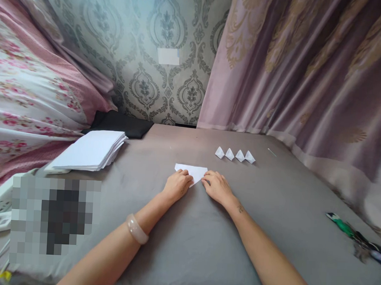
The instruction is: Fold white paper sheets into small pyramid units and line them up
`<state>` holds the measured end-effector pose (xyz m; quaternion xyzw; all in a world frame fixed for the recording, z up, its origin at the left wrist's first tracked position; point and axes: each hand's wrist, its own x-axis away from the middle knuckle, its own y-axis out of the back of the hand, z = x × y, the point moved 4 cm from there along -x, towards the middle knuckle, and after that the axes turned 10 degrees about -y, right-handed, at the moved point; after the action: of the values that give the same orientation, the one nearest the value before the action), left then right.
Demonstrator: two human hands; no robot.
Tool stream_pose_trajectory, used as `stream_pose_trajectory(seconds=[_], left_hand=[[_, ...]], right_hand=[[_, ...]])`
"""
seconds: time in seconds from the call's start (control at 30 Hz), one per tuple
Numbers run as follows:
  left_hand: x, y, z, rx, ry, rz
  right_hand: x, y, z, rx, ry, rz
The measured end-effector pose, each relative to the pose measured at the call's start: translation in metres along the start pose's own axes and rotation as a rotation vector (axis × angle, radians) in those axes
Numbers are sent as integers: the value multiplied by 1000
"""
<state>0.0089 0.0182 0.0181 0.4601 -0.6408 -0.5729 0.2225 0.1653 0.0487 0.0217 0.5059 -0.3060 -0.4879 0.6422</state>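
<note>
A folded sheet of white paper (193, 171) lies on the grey cloth, its long straight edge on the far side and a point toward me. My left hand (178, 185) rests over its left side with fingers curled against the paper, a pale bangle on that forearm. At the right edge, my right hand (218, 185) has its thumb and fingers closed on the paper's side. The fingertips are partly hidden, so the exact grip is hard to see. Beyond my right hand, several small folded paper pieces (230, 154) with pointed tops stand in a row.
To the left sits a stack of white paper (89, 150), with a black cloth (121, 124) behind it. A white power strip (5, 196) lies at far left beside a blurred-out patch. Keys and a green item (344, 227) are at the right. Curtains (277, 66) hang behind.
</note>
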Motion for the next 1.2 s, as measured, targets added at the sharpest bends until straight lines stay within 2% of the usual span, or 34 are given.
stream_pose_trajectory(seconds=[0.13,0.23,0.37,0.6,0.8,0.97,1.2], left_hand=[[4,-3,2,12,-5,-30],[8,-4,2,40,-15,-40],[11,-4,1,73,-17,-37],[11,-7,1,80,-10,-38],[12,-9,3,81,-8,-48],[12,-8,2,78,-12,-53],[12,-7,4,144,-14,-80]], right_hand=[[-25,1,-15,-134,-125,-86],[-38,-8,-19,-166,-163,-64],[-42,-19,-19,-122,-155,-11],[-40,-22,-21,-131,-149,-29],[-38,-16,-17,-206,-91,-91],[-34,-8,-9,-268,18,-163],[-31,-10,-2,-195,138,-61]])
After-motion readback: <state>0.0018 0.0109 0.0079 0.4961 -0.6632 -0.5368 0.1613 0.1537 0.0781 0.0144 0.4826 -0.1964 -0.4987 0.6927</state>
